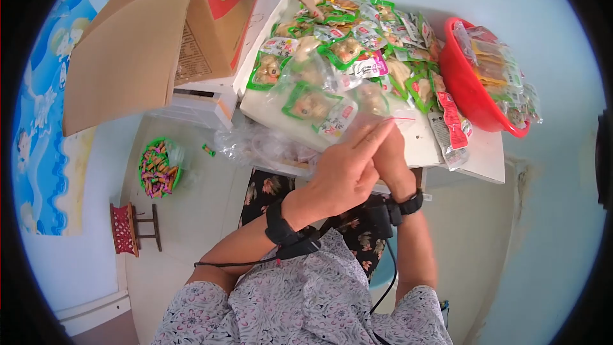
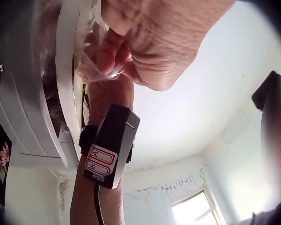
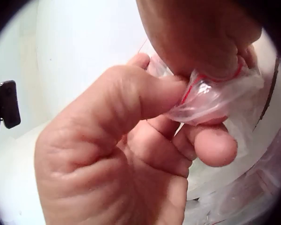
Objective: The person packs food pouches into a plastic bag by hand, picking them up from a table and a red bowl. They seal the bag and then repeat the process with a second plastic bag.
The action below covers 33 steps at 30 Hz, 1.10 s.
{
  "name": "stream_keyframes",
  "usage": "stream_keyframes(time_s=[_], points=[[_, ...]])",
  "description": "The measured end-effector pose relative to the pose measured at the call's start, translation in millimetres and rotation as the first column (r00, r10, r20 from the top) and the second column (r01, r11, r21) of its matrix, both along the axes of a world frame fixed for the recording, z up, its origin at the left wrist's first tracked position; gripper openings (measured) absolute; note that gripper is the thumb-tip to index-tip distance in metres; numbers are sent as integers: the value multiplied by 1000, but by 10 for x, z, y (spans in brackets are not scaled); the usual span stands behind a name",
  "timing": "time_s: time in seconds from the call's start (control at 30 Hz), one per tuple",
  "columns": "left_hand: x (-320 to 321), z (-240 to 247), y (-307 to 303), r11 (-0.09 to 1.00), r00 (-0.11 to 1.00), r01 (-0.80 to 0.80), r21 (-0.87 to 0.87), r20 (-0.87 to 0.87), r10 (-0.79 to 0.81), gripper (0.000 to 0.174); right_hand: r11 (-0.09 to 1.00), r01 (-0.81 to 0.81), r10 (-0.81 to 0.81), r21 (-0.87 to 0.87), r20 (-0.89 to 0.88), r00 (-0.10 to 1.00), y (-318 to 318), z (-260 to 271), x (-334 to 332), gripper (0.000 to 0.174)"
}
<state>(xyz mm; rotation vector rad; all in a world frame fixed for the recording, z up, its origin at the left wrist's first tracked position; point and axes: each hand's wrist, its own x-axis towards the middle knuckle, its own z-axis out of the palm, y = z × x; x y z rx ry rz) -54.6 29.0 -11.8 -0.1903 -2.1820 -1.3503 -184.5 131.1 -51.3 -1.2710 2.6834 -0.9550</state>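
Note:
Both hands meet at the table's front edge, at the mouth of a clear zip-lock bag (image 3: 215, 101) with a red seal line. My right hand (image 1: 391, 160) pinches the bag's edge between thumb and fingers, which the right wrist view shows closely. The left hand (image 1: 338, 172) crosses in front and grips the same edge beside it. In the left wrist view, clear film bunches at the left hand (image 2: 164, 42). Behind the hands lies a green-edged food packet (image 1: 311, 103) under clear plastic. A pile of similar packets (image 1: 348, 50) covers the back of the table.
A red basin (image 1: 452, 80) tilts at the table's right, full of flat packets (image 1: 495, 64). An opened cardboard box (image 1: 134, 57) stands at left. Clear bags (image 1: 268, 144) hang at the front edge. On the floor are a green basket (image 1: 177, 179) of small wrapped items and a small stool (image 1: 124, 230).

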Motion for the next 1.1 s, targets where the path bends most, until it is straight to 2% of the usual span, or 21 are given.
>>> stream_keyframes(time_s=[0.03, 0.07, 0.13, 0.17, 0.23, 0.33, 0.4, 0.53, 0.67, 0.7, 0.8, 0.83, 0.87, 0.93, 0.97, 1.07, 1.1], points=[[24, -1, -8, 999, 1000, -8, 43, 19, 7, 77, 988, -69, 62, -142, -51, 997, -12, -11, 17, 16], [38, -7, -24, 996, 999, -19, 87, 39, 16, 77, 979, -63, 66, -196, 12, 998, -27, 62, 70, 20], [8, -100, -88, 990, 999, -42, 138, 19, 40, 72, 992, -114, 123, -54, 214, 969, 53, 29, -70, 17], [-7, -122, -121, 979, 999, -38, 202, 37, 32, 71, 984, -114, 158, -137, 374, 914, 104, 189, -45, 16], [-48, -198, -197, 952, 996, -29, 306, 87, 2, 70, 953, -72, 254, -294, 644, 722, 270, 584, 40, 14], [-106, -340, -264, 922, 974, -31, 385, 220, -59, 69, 917, 10, 274, -398, 650, 709, 447, 897, -98, 18], [-129, -367, -289, 930, 972, -18, 367, 225, -70, 70, 912, 92, 169, -399, 572, 803, 372, 1049, -265, 18], [-93, -322, -318, 915, 961, 1, 404, 251, -112, 70, 893, 57, 79, -446, 282, 956, -15, 875, -958, 18], [-32, -261, -334, 861, 948, 13, 508, 267, -172, 70, 917, 0, -37, -400, -85, 996, -465, 659, -1486, 28], [-29, -282, -338, 862, 947, 18, 507, 267, -177, 70, 948, 68, -90, -312, -56, 994, -552, 678, -1530, 37], [-33, -339, -342, 880, 956, 26, 475, 245, -160, 69, 975, 180, -193, -128, -100, 976, -816, 818, -1423, 43], [-45, -402, -346, 894, 960, 25, 448, 238, -145, 69, 969, 201, -205, -144, -11, 979, -933, 785, -1472, 45], [-42, -444, -348, 907, 964, 22, 420, 231, -130, 68, 975, 137, -110, -173, 157, 982, -942, 745, -1492, 43], [-31, -463, -338, 907, 973, 22, 420, 199, -116, 68, 966, 25, 101, -259, 465, 880, -958, 737, -1488, 39], [-19, -461, -335, 907, 977, 22, 420, 185, -109, 67, 997, 13, 22, -80, 424, 905, -953, 791, -1494, 28], [-16, -460, -322, 931, 980, 17, 364, 177, -87, 69, 971, 25, 103, -239, 505, 857, -832, 804, -1289, 20], [-15, -451, -306, 936, 981, 1, 353, 180, -69, 70, 968, 43, 83, -247, 476, 876, -722, 864, -1215, 21]])
